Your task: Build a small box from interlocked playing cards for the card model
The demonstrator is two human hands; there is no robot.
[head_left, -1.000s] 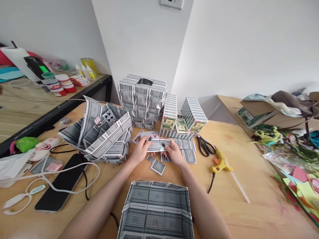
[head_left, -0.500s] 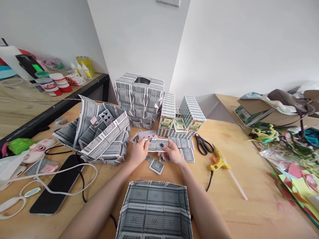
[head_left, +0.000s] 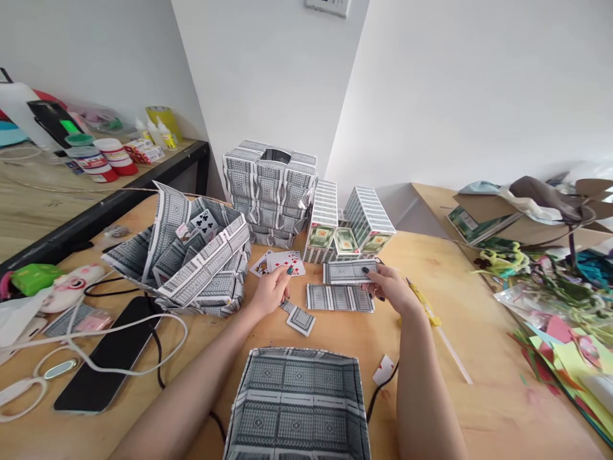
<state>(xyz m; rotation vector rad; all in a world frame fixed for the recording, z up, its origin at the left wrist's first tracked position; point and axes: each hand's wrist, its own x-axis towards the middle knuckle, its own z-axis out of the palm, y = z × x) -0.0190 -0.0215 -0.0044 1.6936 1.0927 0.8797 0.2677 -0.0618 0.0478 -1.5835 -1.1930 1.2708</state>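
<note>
A: What are the hands doing?

B: The right hand (head_left: 389,287) pinches the right end of a long, flat strip of grey-patterned playing cards (head_left: 345,273), its thumb on top. The left hand (head_left: 271,291) has thumb and fingers drawn together near a small grey-backed card piece (head_left: 301,321); I cannot tell whether it grips anything.

A: And around them?

B: Just below the strip lies a joined row of grey-backed cards (head_left: 340,298), smooth and white-edged. Beyond the left hand, glossy face-up cards (head_left: 288,260) overlap. Nearer the person stands an open, square-walled tray made of grey cards (head_left: 297,425). To the left is a larger grey card container (head_left: 225,295) with folded panels inside; behind, a bulging, woven-looking card block (head_left: 271,191) and stacked green-and-white card boxes (head_left: 320,236).

A: What's hard to see?

B: The right wrist covers part of the yellow plastic glue gun (head_left: 432,315). The tray's near side is cut off by the bottom edge, and the container's panels hide its floor.

A: Any room?

B: The pale wooden worktop (head_left: 502,409) is bare to the right, up to the coloured paper scraps (head_left: 565,358). Left is tighter: a white cable (head_left: 186,329) loops over a black phone (head_left: 108,354).
</note>
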